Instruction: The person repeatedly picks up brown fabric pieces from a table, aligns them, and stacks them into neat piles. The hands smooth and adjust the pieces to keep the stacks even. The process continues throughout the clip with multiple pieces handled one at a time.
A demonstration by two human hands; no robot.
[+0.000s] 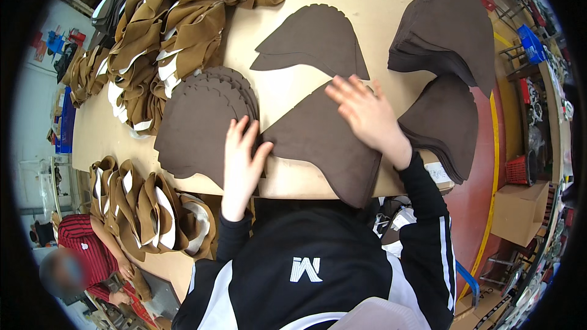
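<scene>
A dark brown cut panel (pixel 318 128) with one curved edge lies before me, its lower end hanging past the table's near edge. My right hand (pixel 367 113) rests on its upper right part, fingers stretched out and palm down. At its left tip is my left hand (pixel 243 153), fingers spread, between this panel and a stack of dark brown panels with scalloped edges (pixel 199 122). Whether the left thumb touches the panel's tip, I cannot tell. Just beyond lies a smaller pair of overlapping dark panels (pixel 312 36) with a notched top edge.
Two thick stacks of dark panels, an upper stack (pixel 449 30) and a lower stack (pixel 446 125), sit at the table's right. Brown folded pieces with white linings (pixel 165 36) are heaped far left, more brown pieces (pixel 147 208) near left. A co-worker in a striped shirt (pixel 88 250) is lower left.
</scene>
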